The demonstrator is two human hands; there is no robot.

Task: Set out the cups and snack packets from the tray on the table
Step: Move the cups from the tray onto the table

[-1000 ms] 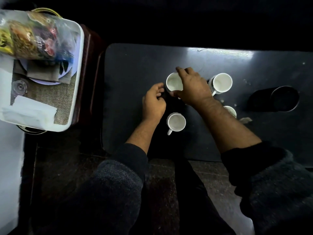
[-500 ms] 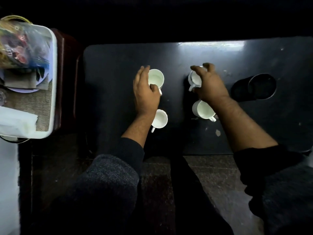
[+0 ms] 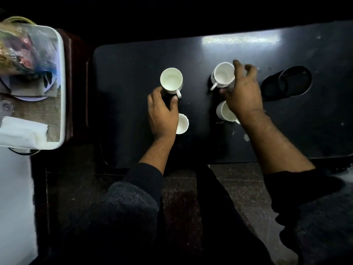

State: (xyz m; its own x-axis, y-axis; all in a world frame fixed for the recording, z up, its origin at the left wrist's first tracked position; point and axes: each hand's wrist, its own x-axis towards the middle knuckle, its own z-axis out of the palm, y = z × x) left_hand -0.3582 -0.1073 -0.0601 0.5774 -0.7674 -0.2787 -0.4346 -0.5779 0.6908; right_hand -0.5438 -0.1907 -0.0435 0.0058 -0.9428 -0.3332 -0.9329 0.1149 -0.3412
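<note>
Four white cups stand on the black table. My left hand wraps thumb and fingers around the near side of the far left cup, with the thumb at its handle. Beside that wrist sits the near left cup. My right hand, blurred, grips the right side of the far right cup; its palm partly covers the near right cup. Snack packets in clear wrapping lie on the white tray at the far left.
The tray rests on a dark wooden stand and also carries a plate, a folded white napkin and a small glass. A black round container lies on the table, right of the cups. My legs are below the table's near edge.
My left hand has drawn back from beside the far left cup to its near side. My right hand has shifted to the right side of the far right cup. The camera view moved slightly.
</note>
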